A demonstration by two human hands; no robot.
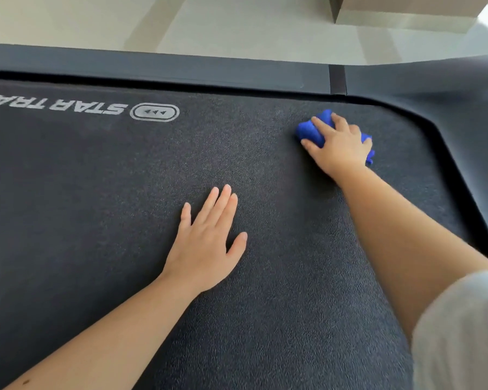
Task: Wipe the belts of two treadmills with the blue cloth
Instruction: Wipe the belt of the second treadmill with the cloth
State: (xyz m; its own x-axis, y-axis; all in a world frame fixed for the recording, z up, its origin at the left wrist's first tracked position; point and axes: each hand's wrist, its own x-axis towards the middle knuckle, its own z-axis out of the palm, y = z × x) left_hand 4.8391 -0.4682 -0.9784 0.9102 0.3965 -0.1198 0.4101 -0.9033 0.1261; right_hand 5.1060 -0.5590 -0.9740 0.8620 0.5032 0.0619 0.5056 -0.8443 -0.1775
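A dark textured treadmill belt (96,192) fills most of the view, with a white logo printed near its far edge. My right hand (340,144) lies on a bunched blue cloth (312,129) at the belt's far right corner, fingers curled over the cloth and pressing it onto the belt. The cloth shows on both sides of the hand; its middle is hidden under the palm. My left hand (206,243) rests flat on the belt at the centre, fingers straight and holding nothing.
A dark side rail (158,70) runs along the belt's far edge and bends into the grey end cover (448,88) at the right. Pale tiled floor (209,21) lies beyond, with a beige box-like object (406,9) at the top right.
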